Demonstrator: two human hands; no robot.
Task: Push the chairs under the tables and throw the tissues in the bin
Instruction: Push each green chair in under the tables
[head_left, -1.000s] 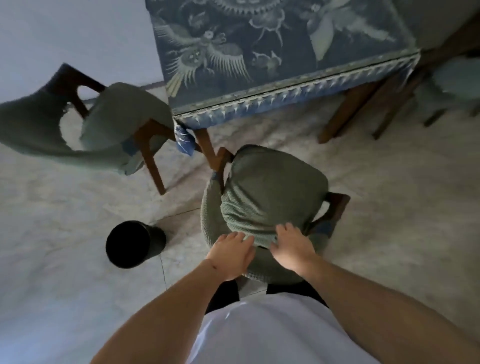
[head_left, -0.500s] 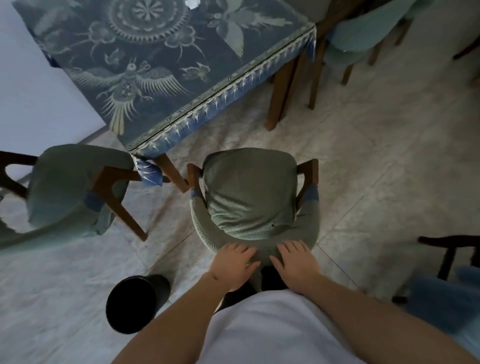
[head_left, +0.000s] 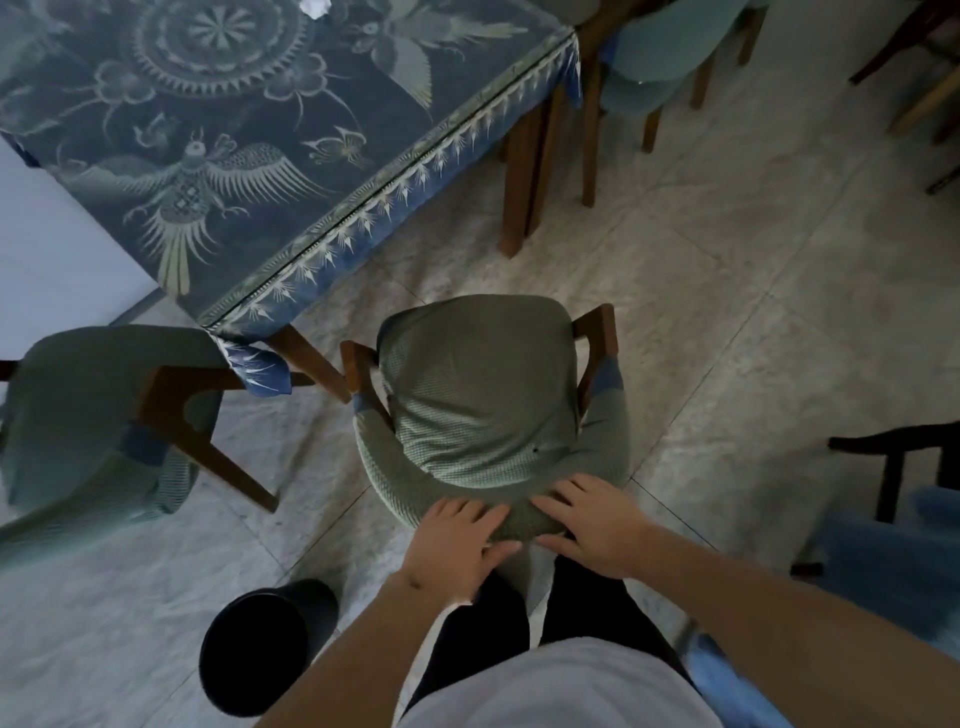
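A chair with a grey-green cover (head_left: 480, 395) stands on the floor in front of me, facing the table with the blue patterned cloth (head_left: 249, 150), with a gap of floor between them. My left hand (head_left: 457, 540) and my right hand (head_left: 592, 525) both grip the top of its backrest. A second green chair (head_left: 98, 421) stands to the left at the table's corner. A black bin (head_left: 260, 649) sits on the floor at my lower left. A white tissue (head_left: 316, 5) shows at the top edge on the table.
A teal chair (head_left: 660, 47) is tucked at the table's far right side. A blue seat with a dark frame (head_left: 893, 519) stands close on my right. Wooden table legs (head_left: 519, 171) stand ahead of the chair. The floor is pale tile.
The view swung round from the table's corner to face its long side. The chair turned with my hands, and its seat now points at the table; the bin slid lower in view.
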